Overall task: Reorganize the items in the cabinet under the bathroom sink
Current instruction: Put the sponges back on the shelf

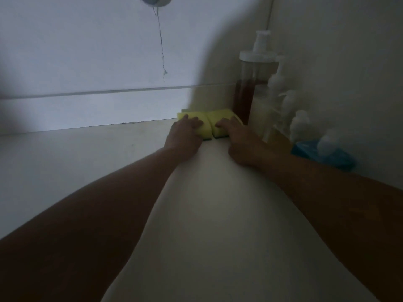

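Note:
Two yellow sponges with dark undersides lie side by side at the back of the cabinet floor, against the rear wall. My left hand lies flat on the left sponge, fingers spread over its top. My right hand rests on the right sponge with fingers curled on its front. The sponges touch each other along a narrow seam. Both bare forearms reach in from the near edge.
A tall clear pump bottle with brown liquid stands right of the sponges. Several white pump and spray bottles line the right wall, with a blue pack nearest. A thread hangs from a pipe fitting above. The cabinet floor is white.

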{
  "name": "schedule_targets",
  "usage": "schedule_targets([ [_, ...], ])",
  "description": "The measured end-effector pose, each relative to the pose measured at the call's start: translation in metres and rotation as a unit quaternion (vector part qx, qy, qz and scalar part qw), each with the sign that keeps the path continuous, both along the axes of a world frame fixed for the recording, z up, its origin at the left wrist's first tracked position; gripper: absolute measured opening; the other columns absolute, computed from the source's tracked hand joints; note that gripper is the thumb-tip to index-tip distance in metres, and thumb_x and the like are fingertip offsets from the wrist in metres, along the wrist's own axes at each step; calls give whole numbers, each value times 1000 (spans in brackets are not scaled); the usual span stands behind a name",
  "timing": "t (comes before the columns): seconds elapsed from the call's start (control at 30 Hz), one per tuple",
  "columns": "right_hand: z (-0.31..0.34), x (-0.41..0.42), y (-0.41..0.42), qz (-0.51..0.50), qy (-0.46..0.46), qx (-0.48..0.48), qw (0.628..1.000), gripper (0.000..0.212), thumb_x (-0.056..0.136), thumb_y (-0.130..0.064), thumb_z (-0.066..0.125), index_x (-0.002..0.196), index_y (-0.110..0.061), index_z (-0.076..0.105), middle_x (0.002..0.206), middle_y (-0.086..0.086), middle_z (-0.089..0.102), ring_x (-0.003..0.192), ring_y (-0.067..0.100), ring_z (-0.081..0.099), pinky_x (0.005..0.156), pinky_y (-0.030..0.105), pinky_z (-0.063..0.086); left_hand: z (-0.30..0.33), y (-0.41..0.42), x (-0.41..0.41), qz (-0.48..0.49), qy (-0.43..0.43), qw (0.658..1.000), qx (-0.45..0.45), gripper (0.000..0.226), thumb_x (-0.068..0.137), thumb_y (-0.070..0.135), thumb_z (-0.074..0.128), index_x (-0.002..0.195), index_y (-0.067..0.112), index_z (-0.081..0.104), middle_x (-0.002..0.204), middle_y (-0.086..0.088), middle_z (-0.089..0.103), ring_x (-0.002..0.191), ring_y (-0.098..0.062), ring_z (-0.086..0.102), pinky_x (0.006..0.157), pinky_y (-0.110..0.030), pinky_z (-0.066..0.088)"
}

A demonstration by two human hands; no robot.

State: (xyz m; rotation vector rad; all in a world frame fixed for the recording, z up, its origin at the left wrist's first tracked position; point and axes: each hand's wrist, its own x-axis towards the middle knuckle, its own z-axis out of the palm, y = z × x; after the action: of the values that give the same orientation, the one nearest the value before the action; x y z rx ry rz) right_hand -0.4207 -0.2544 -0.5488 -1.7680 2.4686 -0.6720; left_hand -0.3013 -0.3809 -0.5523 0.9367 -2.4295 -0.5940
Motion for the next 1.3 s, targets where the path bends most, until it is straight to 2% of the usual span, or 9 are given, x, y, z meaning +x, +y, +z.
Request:
schedule_targets([
  [0.23, -1, -14, -21, 8, -7, -1, 1000, 73, 85, 7, 46, 151, -13, 25, 162, 6, 13, 150, 24, 8, 110, 22, 16, -5, -22, -20, -21, -1, 1000, -16, 56, 88, 7, 54, 142, 18, 44, 154, 3, 34, 147, -16, 16, 117, -28, 14],
  [0.43, -7, -15, -22, -20, 45, -54, 997, 71, 75, 3, 46, 144, -13, 39, 159, 11, 25, 148, 29, 14, 117, 47, 20, 1, 9, -8, 16, -8, 994, -105, 74, 80, 6, 53, 148, 11, 24, 160, -8, 14, 148, -26, 9, 118, -53, 10],
  [0.5, -5, -10, -19, -26, 111, -92, 989, 61, 71, -3, 42, 131, -6, 54, 143, 21, 45, 136, 38, 37, 106, 49, 36, 2, 24, 4, 50, -11, 991, -120, 73, 84, 10, 53, 149, 9, 19, 161, -9, 8, 148, -26, 5, 117, -54, 8],
  [0.57, -1, -3, -15, -39, 182, -105, 977, 45, 69, -8, 37, 105, -3, 64, 109, 24, 61, 103, 42, 58, 77, 46, 52, 2, 45, 23, 85, -24, 990, -114, 66, 88, 12, 51, 147, 8, 23, 161, -10, 7, 148, -28, 7, 116, -54, 13],
  [0.67, 6, 13, -4, -54, 230, -19, 971, 30, 69, -9, 34, 75, -6, 63, 74, 18, 60, 64, 34, 61, 47, 33, 47, -3, 84, 64, 133, -62, 980, -137, 36, 92, 16, 47, 126, 4, 50, 145, -17, 35, 129, -35, 38, 102, -50, 40],
  [0.77, 14, 38, 15, -33, 202, 55, 977, 32, 84, -4, 36, 98, -2, 65, 95, 21, 63, 87, 36, 64, 63, 38, 51, 1, 126, 102, 126, -126, 974, -140, 28, 97, 20, 40, 100, 3, 62, 113, -17, 55, 102, -33, 53, 85, -42, 46],
  [0.87, 17, 54, 41, -26, 170, 95, 981, 34, 97, -5, 31, 124, -5, 51, 124, 17, 51, 115, 33, 50, 83, 42, 46, 15, 143, 123, 77, -212, 967, -119, 30, 98, 22, 38, 109, 7, 62, 119, -12, 55, 111, -30, 52, 93, -39, 45],
  [1.07, 17, 103, 86, 31, 137, 126, 982, 31, 93, -15, 38, 120, -13, 53, 120, 12, 53, 114, 30, 53, 96, 39, 44, 29, 155, 154, 42, -224, 973, -42, 52, 92, 44, 53, 136, 15, 53, 144, -6, 45, 132, -22, 41, 112, -31, 32],
  [1.3, 12, 184, 125, 95, 113, 75, 986, 30, 90, -20, 46, 113, -19, 65, 122, 7, 64, 111, 29, 59, 96, 38, 48, 28, 195, 251, -13, -218, 969, -118, 38, 94, 39, 47, 123, 20, 62, 134, 0, 53, 124, -22, 46, 98, -39, 44],
])
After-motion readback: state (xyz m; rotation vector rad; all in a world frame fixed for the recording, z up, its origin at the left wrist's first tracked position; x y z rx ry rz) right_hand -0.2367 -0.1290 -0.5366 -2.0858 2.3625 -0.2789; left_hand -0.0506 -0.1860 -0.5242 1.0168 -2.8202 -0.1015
